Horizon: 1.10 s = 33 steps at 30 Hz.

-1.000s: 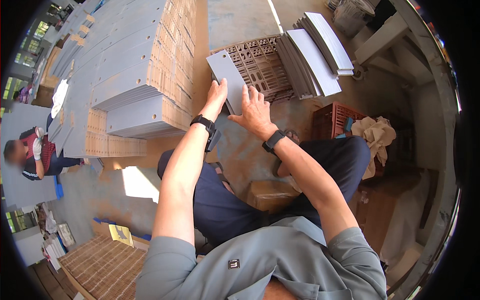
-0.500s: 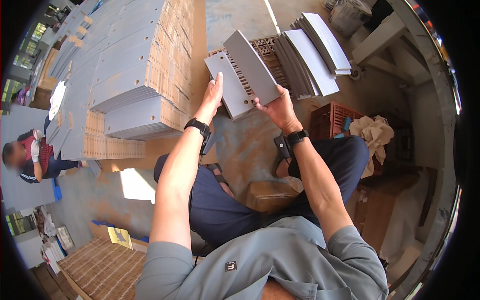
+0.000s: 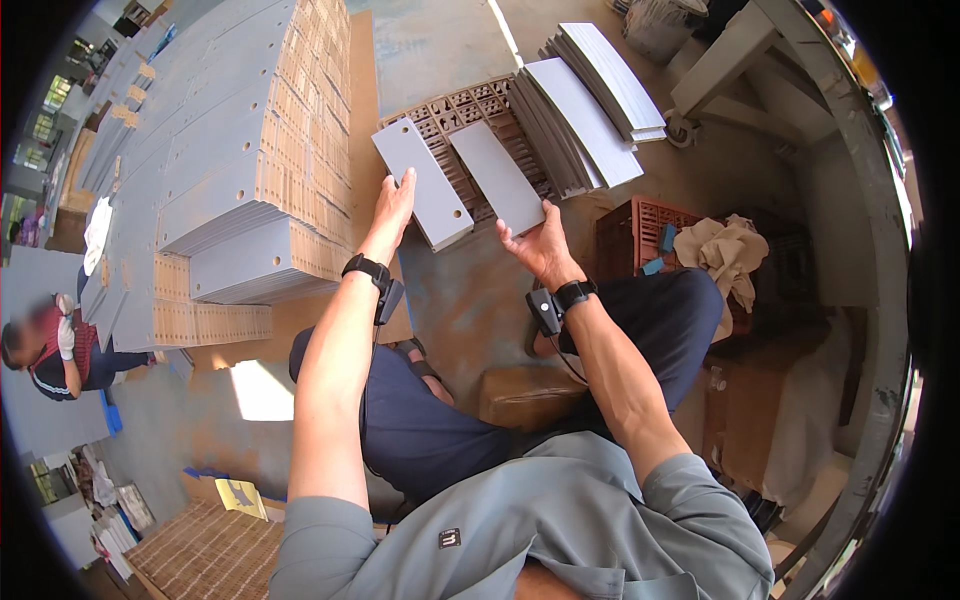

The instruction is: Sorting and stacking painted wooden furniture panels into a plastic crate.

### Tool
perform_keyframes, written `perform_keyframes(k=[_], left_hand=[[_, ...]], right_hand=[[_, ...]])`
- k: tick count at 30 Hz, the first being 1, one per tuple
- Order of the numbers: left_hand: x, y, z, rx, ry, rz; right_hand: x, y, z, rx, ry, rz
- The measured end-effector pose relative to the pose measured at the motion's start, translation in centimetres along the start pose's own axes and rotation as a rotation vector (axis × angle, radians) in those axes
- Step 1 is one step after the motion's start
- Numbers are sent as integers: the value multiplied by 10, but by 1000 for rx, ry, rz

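Note:
A grey drilled board (image 3: pixel 424 178) with a round hole near each end lies on top of a small stack over a brown plastic crate (image 3: pixel 490 97). My left hand (image 3: pixel 392 212) rests against its left edge, fingers stretched out. To the right, a plain grey board (image 3: pixel 497 176) lies across the crate, slanting the same way. My right hand (image 3: pixel 543 243) grips its near end, thumb at one corner and fingers at the other. The undersides of both boards are hidden.
Tall stacks of grey drilled boards (image 3: pixel 225 195) stand at left on brown cardboard. More grey boards (image 3: pixel 580 120) lean in a row at the crate's right. A red crate (image 3: pixel 640 228) with crumpled brown paper (image 3: pixel 725 250) is by my right knee. Another person (image 3: pixel 75 345) works at far left.
The plain board has come down from a raised tilt to lie flatter on the crate, my right hand still at its near end. My left hand stays beside the drilled board.

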<state>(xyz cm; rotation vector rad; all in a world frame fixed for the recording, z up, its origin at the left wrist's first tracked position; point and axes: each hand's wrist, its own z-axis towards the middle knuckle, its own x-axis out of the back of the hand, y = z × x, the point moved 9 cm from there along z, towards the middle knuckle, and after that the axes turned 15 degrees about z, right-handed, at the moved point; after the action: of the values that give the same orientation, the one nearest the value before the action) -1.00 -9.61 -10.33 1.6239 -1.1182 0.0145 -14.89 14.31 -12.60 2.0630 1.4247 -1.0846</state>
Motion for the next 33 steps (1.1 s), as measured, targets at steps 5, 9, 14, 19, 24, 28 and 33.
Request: perform_keyframes(k=[5,9,14,19,24,28,33], left_hand=[[-9,6,-4,4,-38,2],[-10,-12,17,0,-52,54],[-10,-10,12,14,18,41],[-15,23,-14,-2,-46,-25],[-3,6,-17,50,-75,-91],[-6,8,-23,40,-117,-157],[0,3,-20,46,-127,-159]], right_hand=[[-56,-32,-62,19,-183,85],[-106,-86,-93,61,-379,122],[-71,-44,-87,3,-264,-168],[-67,-14,-68,636,-129,-1495],[-108,77,-42,916,-130,-2012],[-106,91,-18,864,-41,-2125],[-105,62,-4,918,-159,-2043]])
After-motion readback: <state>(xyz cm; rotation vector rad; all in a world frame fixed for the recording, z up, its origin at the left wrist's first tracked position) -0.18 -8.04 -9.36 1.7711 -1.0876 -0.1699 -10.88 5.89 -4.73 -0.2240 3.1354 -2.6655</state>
